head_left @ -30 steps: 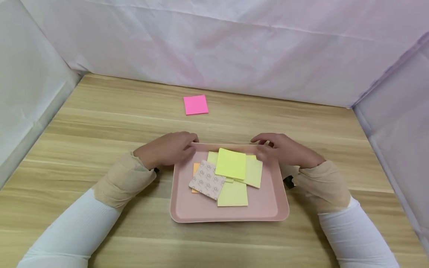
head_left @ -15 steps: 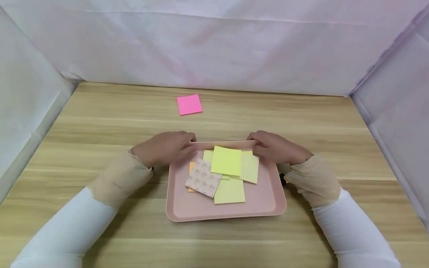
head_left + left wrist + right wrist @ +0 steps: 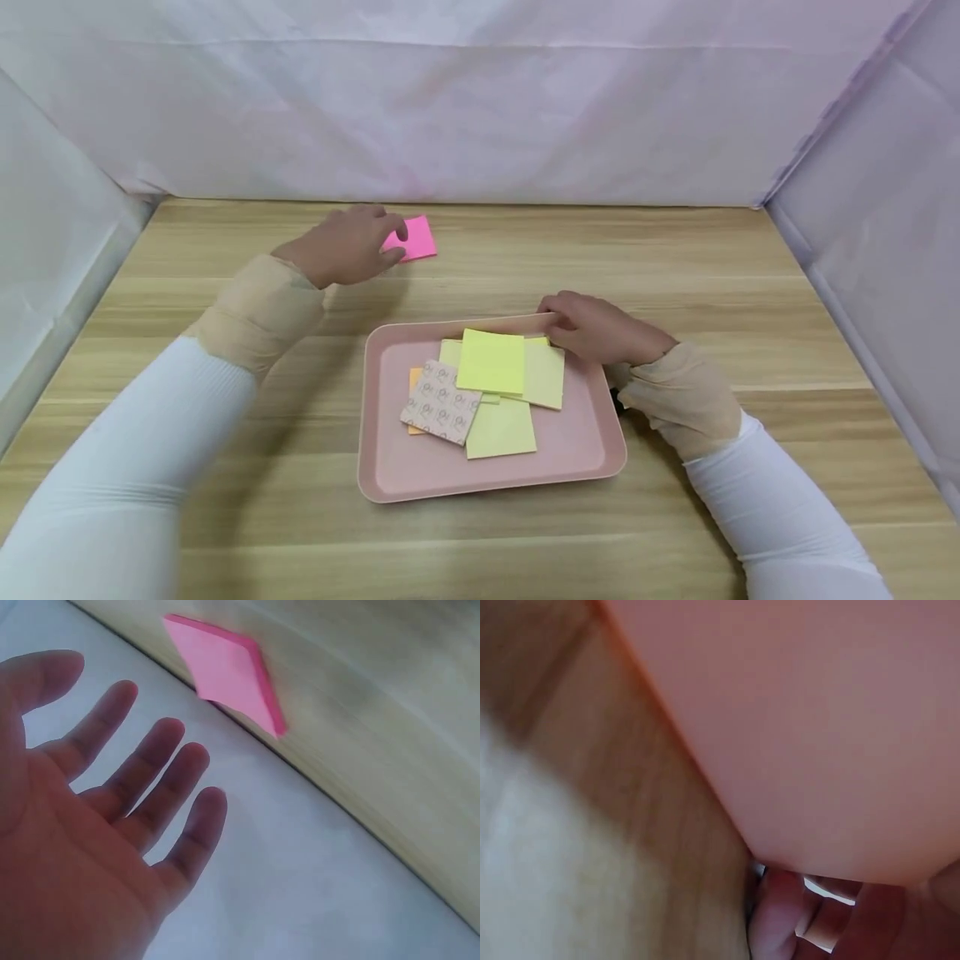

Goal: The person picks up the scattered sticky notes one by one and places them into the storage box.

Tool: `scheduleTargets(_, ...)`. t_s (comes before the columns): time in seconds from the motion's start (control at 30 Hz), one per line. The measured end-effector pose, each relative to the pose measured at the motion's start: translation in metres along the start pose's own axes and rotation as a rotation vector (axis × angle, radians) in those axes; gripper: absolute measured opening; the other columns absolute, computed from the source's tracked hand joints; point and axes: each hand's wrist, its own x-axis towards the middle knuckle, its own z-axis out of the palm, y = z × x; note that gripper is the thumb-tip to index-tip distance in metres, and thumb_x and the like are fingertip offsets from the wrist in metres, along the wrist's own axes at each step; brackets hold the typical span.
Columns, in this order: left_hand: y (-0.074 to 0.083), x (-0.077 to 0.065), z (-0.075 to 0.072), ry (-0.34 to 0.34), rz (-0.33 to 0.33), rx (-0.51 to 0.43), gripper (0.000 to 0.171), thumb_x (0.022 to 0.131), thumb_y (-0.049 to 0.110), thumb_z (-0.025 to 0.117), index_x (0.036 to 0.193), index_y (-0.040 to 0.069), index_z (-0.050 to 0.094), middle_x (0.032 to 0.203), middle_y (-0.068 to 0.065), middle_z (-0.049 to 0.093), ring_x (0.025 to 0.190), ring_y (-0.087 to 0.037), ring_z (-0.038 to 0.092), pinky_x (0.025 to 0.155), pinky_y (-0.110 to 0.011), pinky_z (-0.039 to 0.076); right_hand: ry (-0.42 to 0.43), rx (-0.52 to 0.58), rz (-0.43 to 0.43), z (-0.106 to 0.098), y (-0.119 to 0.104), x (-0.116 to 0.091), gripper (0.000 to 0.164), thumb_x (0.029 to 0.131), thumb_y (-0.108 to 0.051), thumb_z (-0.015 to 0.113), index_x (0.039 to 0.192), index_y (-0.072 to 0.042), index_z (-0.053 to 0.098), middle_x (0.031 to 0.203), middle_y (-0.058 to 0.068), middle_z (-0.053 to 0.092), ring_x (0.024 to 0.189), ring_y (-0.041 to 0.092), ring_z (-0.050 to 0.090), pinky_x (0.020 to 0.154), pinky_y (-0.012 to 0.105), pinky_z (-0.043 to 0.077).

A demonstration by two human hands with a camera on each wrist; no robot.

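Over the far part of the table, my left hand (image 3: pixel 347 245) reaches out beside a pink sticky note pad (image 3: pixel 420 238), its fingers loosely spread and holding nothing. The left wrist view shows the fingers apart from the pink pad (image 3: pixel 229 671). My right hand (image 3: pixel 603 327) grips the far right corner of a pink tray (image 3: pixel 577 462), thumb inside and fingers over the outer rim. In the tray lie a bright yellow sticky note pad (image 3: pixel 491 361), several pale yellow pads (image 3: pixel 504 433), a patterned pad (image 3: pixel 442 406) and a mostly covered orange pad (image 3: pixel 414 382).
The tray stands on a wood-grain table (image 3: pixel 660 517). A white sheet (image 3: pixel 480 117) hangs along the table's back edge, and pale panels (image 3: pixel 885 208) close off both sides.
My left hand has let go of the tray's far left corner and moved forward and left to the pink pad. My right hand has stayed on the tray's rim.
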Motion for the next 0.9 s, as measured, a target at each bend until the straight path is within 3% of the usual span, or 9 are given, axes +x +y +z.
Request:
scheduleTargets(0.27, -0.017, 0.012, 0.000, -0.108, -0.060, -0.003, 0.053, 0.093, 0.038, 0.047, 0.135, 0.007, 0.042, 0.130, -0.023, 0.044, 0.114, -0.038, 0.042, 0.097, -0.062, 0.033, 0.004, -0.009, -0.026, 0.002, -0.006, 0.005, 0.012, 0.091, -0.016, 0.051, 0.100, -0.015, 0.059, 0.092, 0.006, 0.056, 0.080, 0.022, 0.049, 0.070, 0.036, 0.044)
scheduleTargets(0.53, -0.021, 0.022, 0.009, -0.120, -0.038, 0.002, 0.083, 0.085, 0.053, 0.056, 0.150, 0.016, 0.020, 0.145, -0.024, 0.033, 0.125, -0.043, 0.034, 0.097, -0.062, 0.036, 0.011, -0.013, -0.020, 0.004, -0.009, 0.008, 0.013, 0.090, -0.019, 0.052, 0.101, -0.016, 0.059, 0.093, 0.006, 0.057, 0.081, 0.022, 0.049, 0.072, 0.037, 0.045)
scheduleTargets(0.73, -0.021, 0.027, 0.012, -0.137, 0.002, 0.012, 0.079, 0.085, 0.041, 0.061, 0.149, 0.013, 0.023, 0.146, -0.023, 0.030, 0.128, -0.044, 0.028, 0.099, -0.064, 0.031, 0.013, -0.008, -0.002, 0.004, -0.012, 0.006, 0.015, 0.090, -0.019, 0.052, 0.103, -0.016, 0.059, 0.095, 0.006, 0.057, 0.082, 0.022, 0.050, 0.073, 0.038, 0.045)
scheduleTargets(0.9, -0.024, 0.032, 0.016, -0.130, 0.013, 0.016, 0.070, 0.083, 0.038, 0.063, 0.142, 0.014, 0.033, 0.136, -0.022, 0.041, 0.116, -0.040, 0.041, 0.092, -0.061, 0.039, 0.024, 0.002, 0.001, 0.007, -0.013, 0.004, 0.015, 0.090, -0.019, 0.053, 0.103, -0.016, 0.059, 0.095, 0.006, 0.057, 0.082, 0.022, 0.050, 0.074, 0.039, 0.045)
